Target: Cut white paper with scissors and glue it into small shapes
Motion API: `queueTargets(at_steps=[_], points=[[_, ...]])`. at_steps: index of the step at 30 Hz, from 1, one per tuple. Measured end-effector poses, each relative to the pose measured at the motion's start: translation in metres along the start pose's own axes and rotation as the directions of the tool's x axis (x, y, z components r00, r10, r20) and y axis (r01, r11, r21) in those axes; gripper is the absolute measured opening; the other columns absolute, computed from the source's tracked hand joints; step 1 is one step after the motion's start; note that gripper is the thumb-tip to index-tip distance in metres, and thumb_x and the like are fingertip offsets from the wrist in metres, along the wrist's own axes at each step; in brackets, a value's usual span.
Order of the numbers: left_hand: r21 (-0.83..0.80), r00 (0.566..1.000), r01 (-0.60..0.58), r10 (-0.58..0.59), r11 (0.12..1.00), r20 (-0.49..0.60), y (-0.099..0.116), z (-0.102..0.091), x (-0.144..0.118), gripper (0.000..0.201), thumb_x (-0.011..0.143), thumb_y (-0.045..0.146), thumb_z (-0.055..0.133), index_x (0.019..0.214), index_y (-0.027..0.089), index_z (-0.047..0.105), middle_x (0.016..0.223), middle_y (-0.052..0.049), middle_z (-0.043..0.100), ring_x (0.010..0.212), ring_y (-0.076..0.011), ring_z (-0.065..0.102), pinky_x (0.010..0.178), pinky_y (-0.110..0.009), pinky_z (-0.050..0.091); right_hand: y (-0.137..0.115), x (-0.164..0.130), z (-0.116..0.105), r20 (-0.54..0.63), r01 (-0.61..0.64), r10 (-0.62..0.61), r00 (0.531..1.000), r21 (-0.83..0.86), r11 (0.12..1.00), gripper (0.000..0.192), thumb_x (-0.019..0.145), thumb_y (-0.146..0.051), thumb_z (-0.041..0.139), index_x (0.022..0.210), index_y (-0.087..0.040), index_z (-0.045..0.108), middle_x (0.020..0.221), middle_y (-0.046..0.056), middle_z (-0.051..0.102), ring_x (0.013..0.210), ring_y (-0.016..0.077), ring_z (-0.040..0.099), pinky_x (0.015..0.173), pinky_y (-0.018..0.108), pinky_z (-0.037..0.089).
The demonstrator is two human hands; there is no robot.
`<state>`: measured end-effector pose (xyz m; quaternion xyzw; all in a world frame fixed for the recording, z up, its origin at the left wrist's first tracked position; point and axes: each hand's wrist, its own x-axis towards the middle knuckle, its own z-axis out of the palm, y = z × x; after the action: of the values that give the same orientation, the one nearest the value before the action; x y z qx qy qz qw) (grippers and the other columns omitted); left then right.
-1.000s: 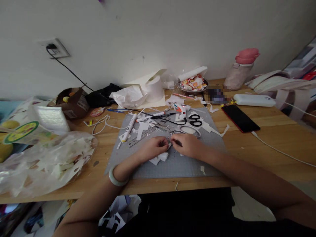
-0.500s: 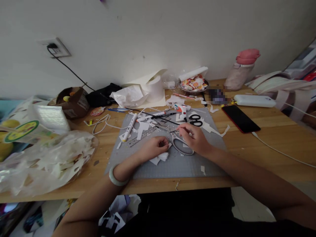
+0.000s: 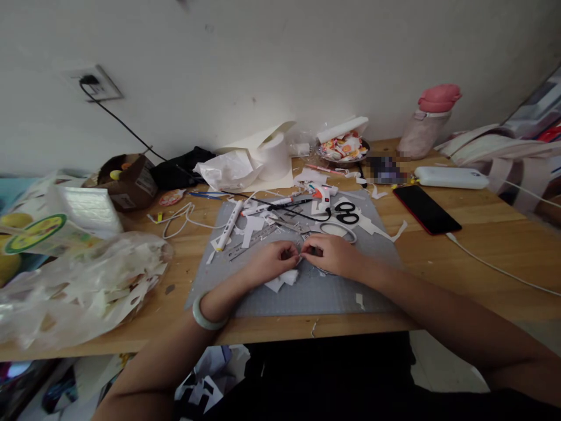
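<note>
Your left hand (image 3: 272, 262) and right hand (image 3: 333, 256) meet fingertip to fingertip over the grey cutting mat (image 3: 307, 292) — both pinched shut on a small white paper scrap (image 3: 284, 279), steadying it against the wooden worktop (image 3: 460, 263).

head view looks down, fairly near, onto desk (image 3: 482, 245).

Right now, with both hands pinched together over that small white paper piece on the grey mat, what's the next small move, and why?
Probably keep the left hand pressing the white paper piece flat on the grey mat while the right hand works at its edge. Both sets of fingertips meet at one spot, and what they pinch is too small to tell.
</note>
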<state>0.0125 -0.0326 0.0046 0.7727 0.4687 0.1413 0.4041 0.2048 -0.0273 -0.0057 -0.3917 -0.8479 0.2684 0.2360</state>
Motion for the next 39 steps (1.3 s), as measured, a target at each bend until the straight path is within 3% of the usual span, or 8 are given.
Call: queueTargets(at_steps=[17,22,28,39], points=[[-0.071,0.997,-0.081,0.081,0.994,0.004,0.0017,0.0020,-0.0007,0.015,0.079,0.027,0.050,0.069,0.016,0.054,0.057,0.005,0.043,0.054,-0.0087,0.038,0.051,-0.020,0.030,-0.0010,-0.0011,0.0014,-0.001,-0.011,0.011,1.000,-0.022,1.000,0.007,0.077,-0.019,0.060,0.083,-0.017,0.064,0.077,0.002,0.063,0.068,0.0118,0.054,0.063,0.022,0.038],[-0.077,0.998,-0.058,0.058,0.995,0.001,0.0039,0.0026,-0.0012,0.012,0.077,0.025,0.051,0.068,0.017,0.051,0.057,0.006,0.043,0.053,-0.0086,0.038,0.051,-0.020,0.031,-0.0006,-0.0005,0.0003,0.003,-0.022,0.022,1.000,-0.005,1.000,0.009,0.077,-0.020,0.060,0.085,-0.017,0.064,0.078,0.002,0.065,0.071,0.0129,0.056,0.064,0.023,0.039],[-0.103,0.999,-0.038,0.037,0.994,-0.010,0.0035,0.0033,-0.0008,0.009,0.076,0.026,0.054,0.078,0.017,0.055,0.058,0.006,0.046,0.054,-0.0094,0.040,0.051,-0.020,0.031,-0.0008,-0.0007,-0.0014,0.007,-0.003,0.003,1.000,-0.004,1.000,0.007,0.078,-0.020,0.060,0.084,-0.018,0.063,0.080,0.002,0.065,0.075,0.0138,0.057,0.067,0.023,0.039],[-0.050,0.998,-0.066,0.065,0.997,-0.020,0.0021,0.0022,-0.0005,0.011,0.079,0.024,0.052,0.076,0.017,0.059,0.059,0.005,0.047,0.056,-0.0092,0.041,0.052,-0.020,0.031,0.0007,-0.0012,0.0004,0.014,-0.012,0.012,1.000,0.000,1.000,0.007,0.078,-0.020,0.059,0.082,-0.017,0.063,0.075,0.001,0.062,0.069,0.0122,0.055,0.063,0.022,0.038]])
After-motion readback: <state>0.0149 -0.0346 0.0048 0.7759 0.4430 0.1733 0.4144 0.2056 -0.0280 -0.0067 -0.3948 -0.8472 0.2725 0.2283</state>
